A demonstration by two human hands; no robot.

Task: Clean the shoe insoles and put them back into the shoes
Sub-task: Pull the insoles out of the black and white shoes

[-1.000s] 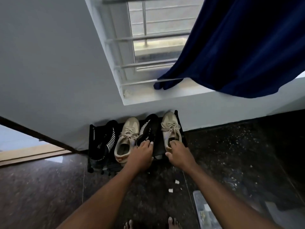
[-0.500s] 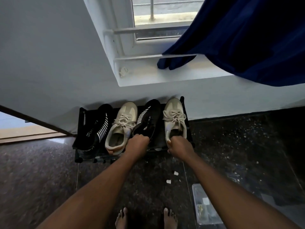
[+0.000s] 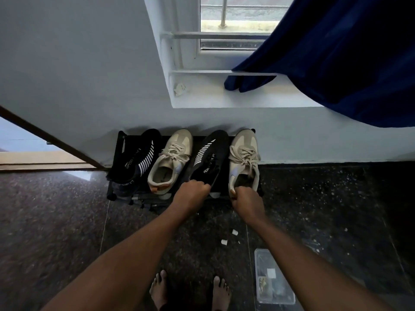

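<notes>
Several shoes stand toe-to-wall on a low black rack [image 3: 117, 151] under the window. From the left: a black striped shoe [image 3: 137, 161], a beige lace-up shoe [image 3: 171, 159], a second black striped shoe [image 3: 208, 157], a second beige shoe [image 3: 243, 158]. My left hand [image 3: 190, 194] is closed on the heel of the second black shoe. My right hand [image 3: 246, 199] grips the heel rim of the right beige shoe. A pale insole shows inside the left beige shoe; the other insoles are hidden.
A clear plastic box [image 3: 272, 277] with small items lies on the dark speckled floor at the lower right. Two white scraps [image 3: 229, 237] lie between my arms. My bare feet [image 3: 190, 290] are at the bottom. A blue curtain [image 3: 336, 52] hangs over the window sill.
Both hands went from resting flat on the shoe heels to closed around them. The camera tilted down and drew nearer the rack.
</notes>
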